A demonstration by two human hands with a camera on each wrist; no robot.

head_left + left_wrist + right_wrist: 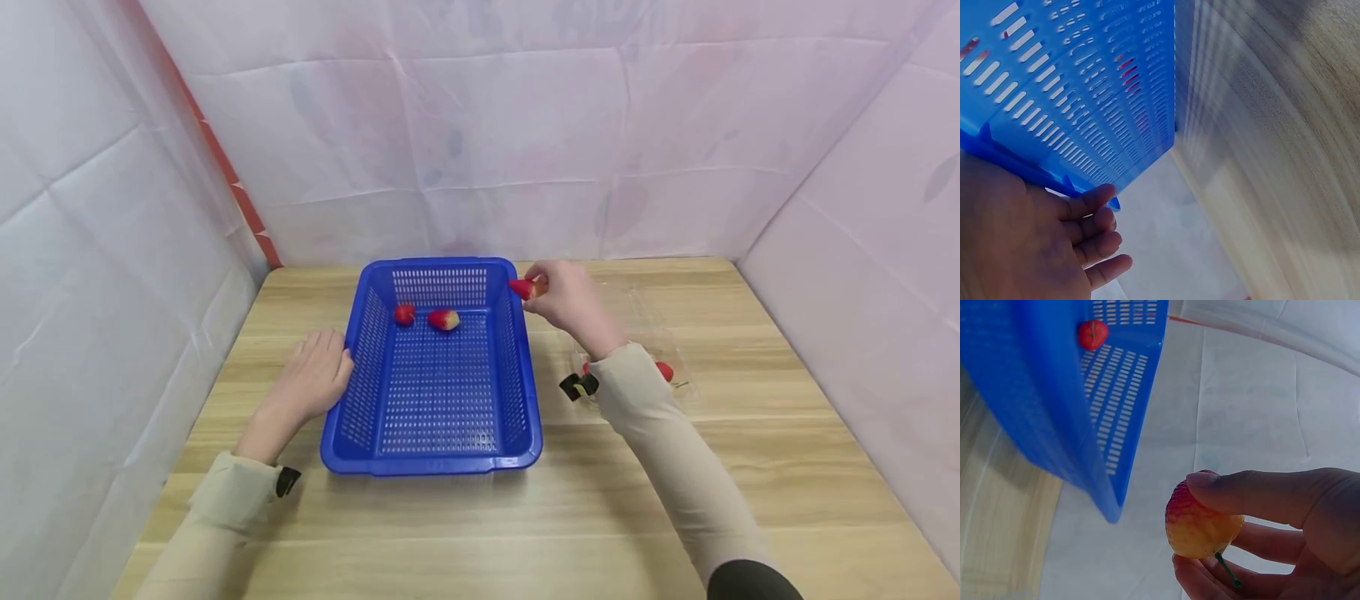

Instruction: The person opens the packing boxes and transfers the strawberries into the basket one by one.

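My right hand (573,304) pinches a red-and-yellow toy strawberry (1200,519) between thumb and fingers. A short green stem sticks out of its pale end. In the head view, the strawberry overlaps the right rim of a blue plastic basket (431,465), near the far corner. Inside the basket, toward the back, lie a small round red fruit (405,314) and another red-and-yellow strawberry (444,320). On the basket's left side, my left hand (318,371) rests at the rim, its fingers loosely bent along the outer edge in the left wrist view.
A clear plastic container (637,312) stands right of the basket, partly hidden by my right forearm, with a red fruit (664,371) showing inside. The wooden table (480,533) is enclosed by white cloth walls (510,158) at the back and both sides.
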